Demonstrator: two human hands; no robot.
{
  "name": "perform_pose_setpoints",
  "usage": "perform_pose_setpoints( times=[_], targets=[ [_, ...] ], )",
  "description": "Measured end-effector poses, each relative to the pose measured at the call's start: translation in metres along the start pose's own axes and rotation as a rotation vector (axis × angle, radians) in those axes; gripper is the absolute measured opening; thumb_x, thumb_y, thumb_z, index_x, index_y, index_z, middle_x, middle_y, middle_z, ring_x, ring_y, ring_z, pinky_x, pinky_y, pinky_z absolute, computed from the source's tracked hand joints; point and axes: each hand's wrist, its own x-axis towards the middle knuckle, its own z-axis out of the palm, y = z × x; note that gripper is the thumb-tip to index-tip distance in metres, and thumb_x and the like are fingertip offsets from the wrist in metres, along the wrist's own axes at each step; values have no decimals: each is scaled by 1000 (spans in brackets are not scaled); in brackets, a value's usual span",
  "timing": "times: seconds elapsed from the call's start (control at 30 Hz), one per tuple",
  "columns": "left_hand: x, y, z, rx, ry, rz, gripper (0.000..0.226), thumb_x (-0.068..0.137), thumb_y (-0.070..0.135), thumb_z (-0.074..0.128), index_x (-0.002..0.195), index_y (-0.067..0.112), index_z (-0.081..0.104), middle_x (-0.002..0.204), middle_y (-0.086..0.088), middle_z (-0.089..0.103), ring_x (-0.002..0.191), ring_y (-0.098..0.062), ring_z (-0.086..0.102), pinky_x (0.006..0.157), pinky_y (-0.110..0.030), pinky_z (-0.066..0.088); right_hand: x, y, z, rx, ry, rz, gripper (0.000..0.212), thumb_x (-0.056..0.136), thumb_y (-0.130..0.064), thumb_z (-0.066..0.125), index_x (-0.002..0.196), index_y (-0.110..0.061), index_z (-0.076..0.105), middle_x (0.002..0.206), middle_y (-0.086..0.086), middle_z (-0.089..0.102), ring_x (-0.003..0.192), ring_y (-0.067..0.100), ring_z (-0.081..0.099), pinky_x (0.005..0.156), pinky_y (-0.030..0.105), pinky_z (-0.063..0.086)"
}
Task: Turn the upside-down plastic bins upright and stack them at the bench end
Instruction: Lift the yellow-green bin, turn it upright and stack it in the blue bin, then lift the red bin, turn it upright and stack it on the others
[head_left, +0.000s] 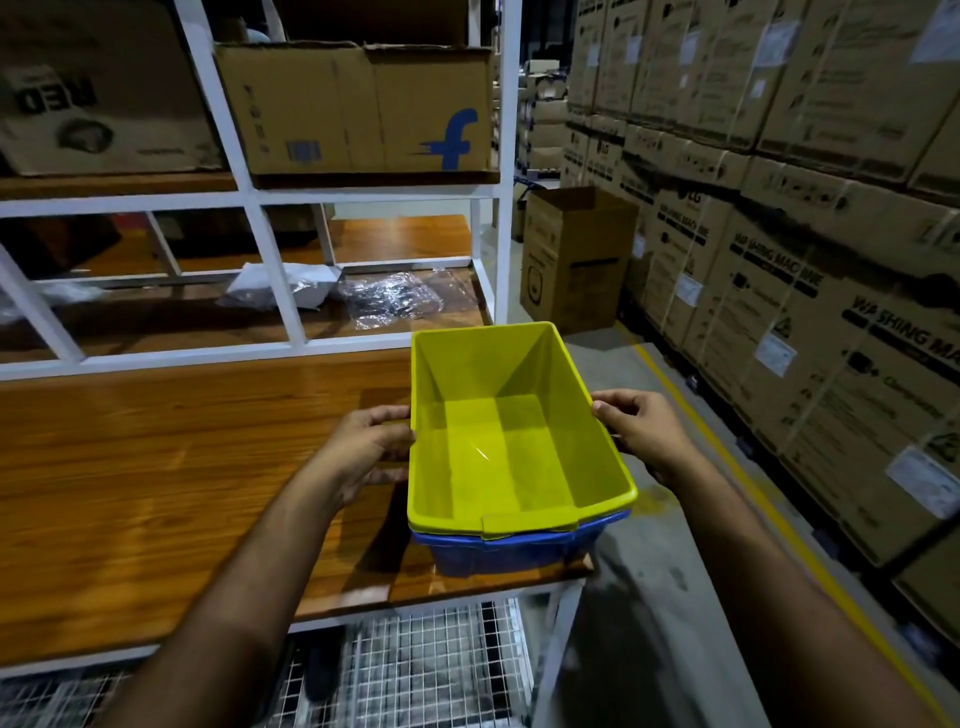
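wooden bench (156, 467), empty yellow bin (498, 441) nested in blue bin (509, 551)

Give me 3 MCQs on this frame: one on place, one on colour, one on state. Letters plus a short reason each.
1. Where does the bin stack stand?
A. at the bench's right end
B. on the upper shelf
C. on the floor

2. What colour is the bin under the yellow bin?
A. red
B. blue
C. white

3. How does the yellow bin sit?
A. upside down
B. on its side
C. upright, nested

Key: 1 A, the stack sits by the corner of the bench. 2 B, the blue bin shows below the yellow bin. 3 C, its open mouth faces up, with the left hand and right hand gripping its rim.
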Motion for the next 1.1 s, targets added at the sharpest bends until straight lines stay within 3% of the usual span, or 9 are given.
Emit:
perform_pose_setpoints(
  times=[0.23, 0.37, 0.5, 0.67, 0.8, 0.97, 1.1],
  targets=[
    [-5, -1, 3, 7, 19, 21, 38, 91, 0, 57, 127, 11, 57, 102, -11, 71, 86, -22, 66, 55, -31, 58, -2, -1, 0, -79, 37, -13, 19, 97, -10, 58, 110, -6, 72, 88, 9, 75, 83, 26, 69, 74, 37, 59],
    [-15, 2, 1, 73, 38, 50, 37, 93, 3, 56, 129, 13, 55, 103, -10, 68, 85, -19, 65, 62, -33, 58, -6, -1, -5, -99, 42, -11, 21, 96, -7, 59, 114, -7, 71, 97, 15, 75, 93, 33, 71, 83, 48, 59],
    [-35, 10, 4, 110, 57, 130, 34, 97, 5, 51, 130, 12, 53, 103, -12, 64, 78, -15, 60, 69, -36, 57, -14, -13, -8, -197, 86, -48, 27, 96, -16, 60, 121, -9, 68, 100, 8, 74, 89, 22, 71, 78, 44, 60],
    [-70, 20, 3, 315, 147, 350, 29, 97, 10, 53, 122, 24, 60, 110, -5, 65, 100, -17, 62, 81, -42, 56, -39, -50, 8, -587, 87, -295, 28, 93, -32, 63, 119, -24, 70, 108, -5, 72, 91, 9, 67, 76, 37, 58],
    [-94, 14, -16, 586, 295, 551, 34, 94, 11, 56, 125, 27, 62, 111, 10, 67, 104, 1, 60, 80, -26, 51, -59, -66, 48, -738, 43, -498, 37, 90, -34, 64, 125, -20, 66, 118, 2, 68, 104, 19, 64, 85, 34, 53],
    [-123, -10, -70, 873, 428, 603, 38, 92, 29, 50, 129, 26, 58, 123, 10, 62, 117, -12, 52, 92, -33, 44, -85, -76, 126, -884, -66, -568, 46, 91, -38, 59, 134, -19, 57, 134, 2, 60, 123, 22, 51, 101, 35, 43],
    [-145, -29, -132, 942, 467, 597, 40, 94, 26, 50, 134, 22, 55, 129, 5, 57, 123, -10, 42, 94, -23, 30, -106, -86, 213, -909, -125, -658, 52, 90, -38, 58, 137, -16, 55, 144, 6, 53, 132, 25, 45, 108, 39, 42]
  ],
)
